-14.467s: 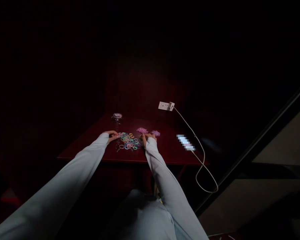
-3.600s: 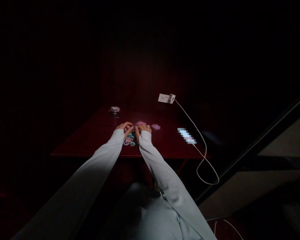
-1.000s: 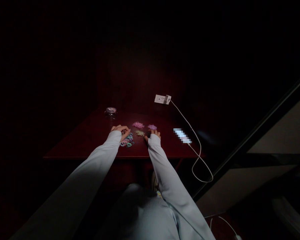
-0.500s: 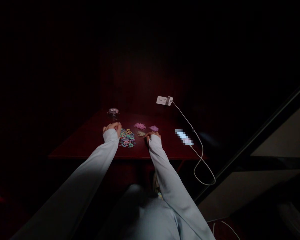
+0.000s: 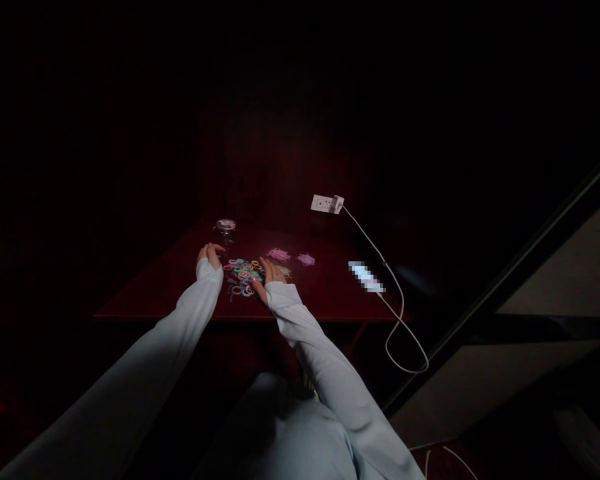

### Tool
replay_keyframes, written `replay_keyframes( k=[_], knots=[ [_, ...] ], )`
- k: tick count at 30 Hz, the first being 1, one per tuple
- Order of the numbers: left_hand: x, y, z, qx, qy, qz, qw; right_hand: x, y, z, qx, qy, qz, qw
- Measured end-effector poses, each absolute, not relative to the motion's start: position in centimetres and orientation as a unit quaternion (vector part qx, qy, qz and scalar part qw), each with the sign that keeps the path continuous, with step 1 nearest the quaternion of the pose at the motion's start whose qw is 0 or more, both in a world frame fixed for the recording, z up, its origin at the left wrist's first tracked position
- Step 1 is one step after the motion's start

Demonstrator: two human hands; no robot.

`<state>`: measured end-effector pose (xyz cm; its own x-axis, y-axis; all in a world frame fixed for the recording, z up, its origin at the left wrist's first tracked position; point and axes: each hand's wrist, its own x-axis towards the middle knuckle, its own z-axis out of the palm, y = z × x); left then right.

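A pile of small multicoloured hair ties point(image 5: 241, 272) lies on the dark red table. At its left edge is my left hand point(image 5: 211, 255), fingers stretched to the right and nothing visible in them. My right hand point(image 5: 272, 274) rests against the pile's right side, open, with thumb and fingers apart. Partly behind that hand lies a small pale yellow pile point(image 5: 287, 272). Beyond it are a pink pile point(image 5: 279, 255) of thin bands and a purple pile point(image 5: 307, 259). A clear lidded jar point(image 5: 225, 229) stands behind my left hand.
A lit phone point(image 5: 367, 277), blurred out, lies on the right of the table point(image 5: 155, 293). Its white cable point(image 5: 403, 300) loops past the table edge up to a charger in the wall socket point(image 5: 327, 204). The surroundings are very dark.
My right hand has moved left from the pale yellow pile to the hair ties, and its fingers have spread. My left hand has shifted left and opened out, uncovering more of the pile.
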<state>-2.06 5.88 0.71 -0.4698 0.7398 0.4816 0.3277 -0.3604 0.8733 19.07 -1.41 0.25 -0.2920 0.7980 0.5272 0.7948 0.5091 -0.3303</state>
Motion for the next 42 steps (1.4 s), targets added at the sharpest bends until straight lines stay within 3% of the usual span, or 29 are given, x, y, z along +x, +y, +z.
replay_keyframes(
  k=[5,11,18,23,32,42],
  knots=[
    [-2.4,5.9,0.9,0.515,0.510,0.649,0.231,16.5,-0.7,-0.8,-0.514,-0.801,-0.002,0.306],
    [-2.5,4.5,1.3,0.653,0.470,0.548,0.230,13.5,0.2,-0.4,-0.517,-0.796,0.020,0.315],
    [-5.4,3.2,0.5,0.827,0.392,0.387,0.116,16.2,1.7,0.8,-0.457,-0.760,0.133,0.442],
    [-5.9,2.3,0.0,0.873,0.378,0.297,0.076,19.6,0.7,1.7,-0.421,-0.812,0.116,0.387],
    [-5.0,3.6,-0.6,0.833,0.436,0.332,0.077,18.7,0.0,1.1,-0.485,-0.828,0.044,0.277],
    [-4.3,2.6,1.0,0.793,0.466,0.382,0.093,19.5,1.8,1.2,-0.539,-0.749,0.098,0.372]
  ],
)
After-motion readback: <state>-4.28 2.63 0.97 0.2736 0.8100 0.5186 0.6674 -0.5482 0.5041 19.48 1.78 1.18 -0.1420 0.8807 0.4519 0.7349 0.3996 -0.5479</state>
